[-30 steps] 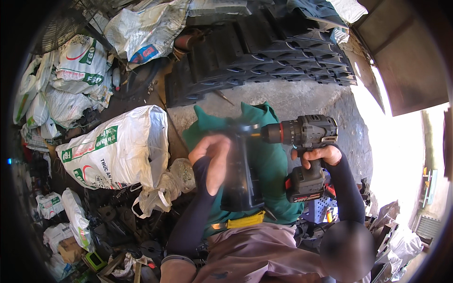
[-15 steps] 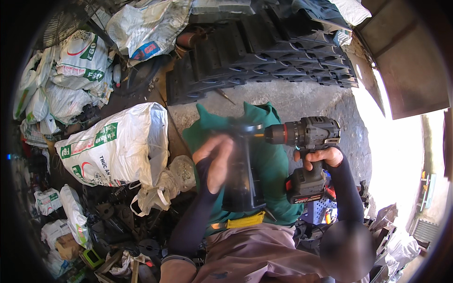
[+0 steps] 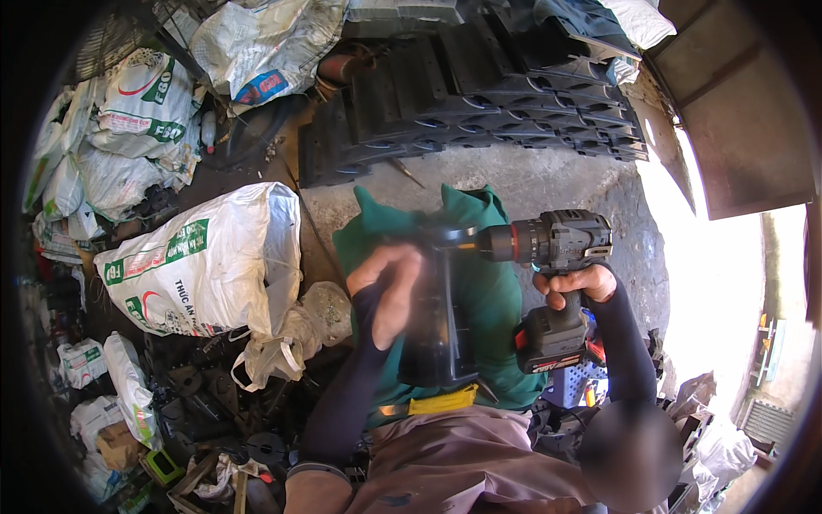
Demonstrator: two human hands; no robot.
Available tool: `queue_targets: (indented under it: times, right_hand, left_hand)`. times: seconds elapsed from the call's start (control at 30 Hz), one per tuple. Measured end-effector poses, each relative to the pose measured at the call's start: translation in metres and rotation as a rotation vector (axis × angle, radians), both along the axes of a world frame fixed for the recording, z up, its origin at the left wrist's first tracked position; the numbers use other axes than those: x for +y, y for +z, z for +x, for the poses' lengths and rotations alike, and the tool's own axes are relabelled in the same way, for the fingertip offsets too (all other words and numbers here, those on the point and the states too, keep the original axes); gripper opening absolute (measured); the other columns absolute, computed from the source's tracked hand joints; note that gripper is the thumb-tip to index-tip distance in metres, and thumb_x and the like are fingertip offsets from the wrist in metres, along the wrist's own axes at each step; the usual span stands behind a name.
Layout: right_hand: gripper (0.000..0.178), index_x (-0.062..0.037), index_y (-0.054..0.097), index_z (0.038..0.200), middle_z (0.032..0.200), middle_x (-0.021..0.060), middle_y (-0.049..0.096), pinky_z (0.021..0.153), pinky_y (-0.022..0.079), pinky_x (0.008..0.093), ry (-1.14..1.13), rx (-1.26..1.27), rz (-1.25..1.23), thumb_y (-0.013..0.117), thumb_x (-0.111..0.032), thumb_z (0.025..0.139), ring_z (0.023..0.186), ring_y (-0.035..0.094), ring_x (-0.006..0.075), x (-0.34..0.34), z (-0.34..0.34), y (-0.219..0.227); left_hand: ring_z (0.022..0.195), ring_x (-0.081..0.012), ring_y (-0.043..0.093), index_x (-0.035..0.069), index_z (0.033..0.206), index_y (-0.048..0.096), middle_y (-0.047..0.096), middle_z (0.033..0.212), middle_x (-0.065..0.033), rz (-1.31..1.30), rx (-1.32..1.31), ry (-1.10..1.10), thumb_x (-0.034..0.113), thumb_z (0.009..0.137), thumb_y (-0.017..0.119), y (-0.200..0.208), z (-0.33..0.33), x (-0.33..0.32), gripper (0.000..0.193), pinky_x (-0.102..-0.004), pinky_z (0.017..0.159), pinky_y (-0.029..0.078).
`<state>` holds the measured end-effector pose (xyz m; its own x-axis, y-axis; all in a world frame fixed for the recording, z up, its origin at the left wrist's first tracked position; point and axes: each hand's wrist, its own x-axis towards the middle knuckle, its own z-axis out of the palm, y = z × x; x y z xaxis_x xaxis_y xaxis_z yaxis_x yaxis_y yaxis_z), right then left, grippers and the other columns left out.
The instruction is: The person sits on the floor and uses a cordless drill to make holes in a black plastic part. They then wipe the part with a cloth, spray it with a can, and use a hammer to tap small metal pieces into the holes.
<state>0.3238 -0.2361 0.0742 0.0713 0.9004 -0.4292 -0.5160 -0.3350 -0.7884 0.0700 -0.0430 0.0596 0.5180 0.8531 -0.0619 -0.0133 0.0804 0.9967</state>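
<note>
My right hand [image 3: 584,284] grips a black cordless drill [image 3: 565,240] by its handle. The drill lies level, pointing left, and its bit meets the far end of a black moulded part [image 3: 438,347] on my lap. My left hand [image 3: 394,287] is closed on that part's left side near the same end; blur and the part hide some of its fingers. Beneath the part, a green cloth [image 3: 492,300] covers my legs. A yellow strip-like thing [image 3: 443,400] lies across the cloth close to my waist.
Stacked black moulded parts [image 3: 479,94] stand on the concrete floor ahead. A white woven sack [image 3: 205,261] lies at left, with more sacks [image 3: 141,128] behind it. Dark loose parts [image 3: 205,390] clutter the lower left. A blue perforated basket [image 3: 565,385] sits below the drill.
The drill and my right hand have shifted slightly left, toward the black part. My left hand keeps its hold on the part. The whole view has moved a little.
</note>
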Motion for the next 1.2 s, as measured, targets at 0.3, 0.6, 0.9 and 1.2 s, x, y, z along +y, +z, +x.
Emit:
queue_targets:
  times: [0.3, 0.6, 0.9, 1.2]
  right_hand:
    - [0.047, -0.0006, 0.058, 0.119, 0.081, 0.0123, 0.061, 0.053, 0.048, 0.0284, 0.03, -0.046, -0.057, 0.077, -0.013, 0.077, 0.056, 0.058, 0.0168, 0.004, -0.007, 0.005]
    - [0.052, -0.0019, 0.054, 0.127, 0.102, 0.0176, 0.067, 0.059, 0.053, 0.029, 0.036, -0.174, -0.046, 0.072, -0.007, 0.079, 0.063, 0.062, 0.0163, 0.007, -0.029, 0.037]
    - [0.035, -0.0009, 0.06, 0.113, 0.084, 0.0064, 0.063, 0.057, 0.048, 0.0274, 0.064, -0.297, -0.157, 0.073, -0.007, 0.081, 0.062, 0.057, 0.0122, 0.001, -0.034, 0.031]
    - [0.036, 0.0, 0.06, 0.112, 0.083, 0.007, 0.064, 0.056, 0.047, 0.0264, -0.04, -0.126, -0.104, 0.075, -0.006, 0.079, 0.062, 0.057, 0.0121, -0.007, -0.037, 0.026]
  left_hand:
    - [0.082, -0.008, 0.06, 0.0, 0.093, 0.07, 0.069, 0.087, -0.0014, -0.099, -0.02, 0.014, 0.008, 0.09, 0.068, -0.008, -0.001, 0.004, 0.009, -0.0242, 0.077, 0.048]
    - [0.082, -0.0079, 0.057, 0.001, 0.091, 0.066, 0.066, 0.086, -0.0025, 0.344, 0.17, 0.33, 0.022, 0.1, 0.057, 0.013, 0.0, 0.018, 0.025, -0.0234, 0.077, 0.045]
    - [0.073, -0.0237, 0.066, -0.003, 0.068, 0.064, 0.069, 0.076, -0.0162, -0.075, -0.043, -0.065, 0.051, 0.104, 0.032, 0.005, 0.035, 0.043, 0.073, -0.0343, 0.075, 0.05]
    - [0.07, -0.0234, 0.064, -0.002, 0.064, 0.061, 0.067, 0.071, -0.0159, -0.045, -0.038, -0.067, 0.052, 0.105, 0.029, 0.001, 0.039, 0.046, 0.075, -0.0338, 0.074, 0.049]
